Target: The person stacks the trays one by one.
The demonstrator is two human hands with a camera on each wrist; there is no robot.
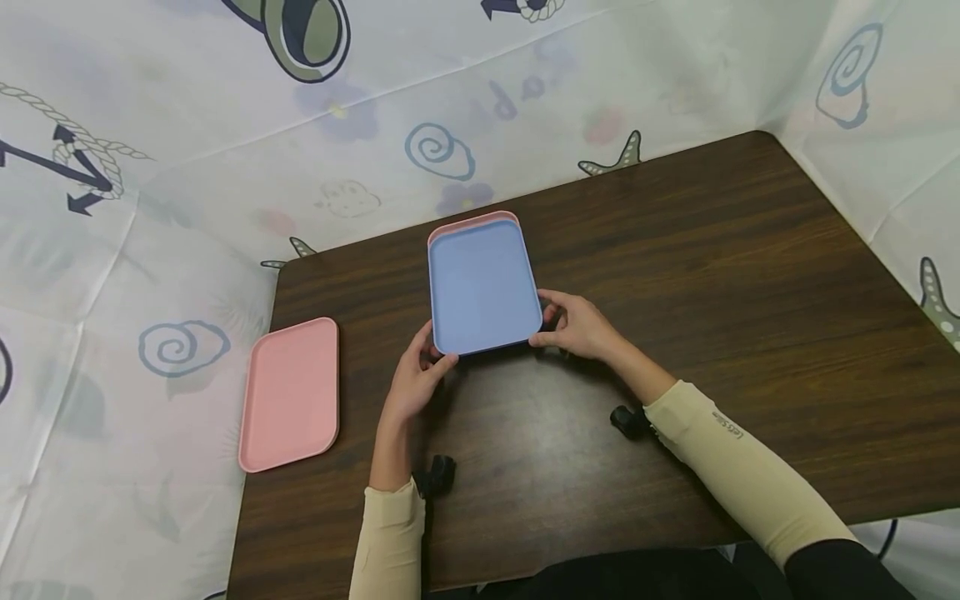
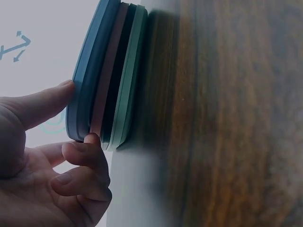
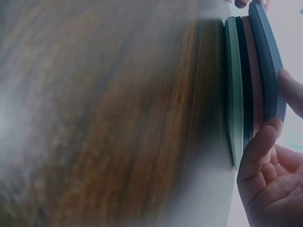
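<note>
On the table [image 1: 750,275], both hands pinch the blue tray [image 1: 482,287] atop stacked trays; nothing inside.

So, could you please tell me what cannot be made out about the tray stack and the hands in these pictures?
- Head view: the trays under the blue tray are covered by it; only a pink rim shows at the far end.
- Left wrist view: the left hand is cut off by the frame edge, and the stack shows edge-on only.
- Right wrist view: the right hand is cut off, and the table is blurred.
</note>
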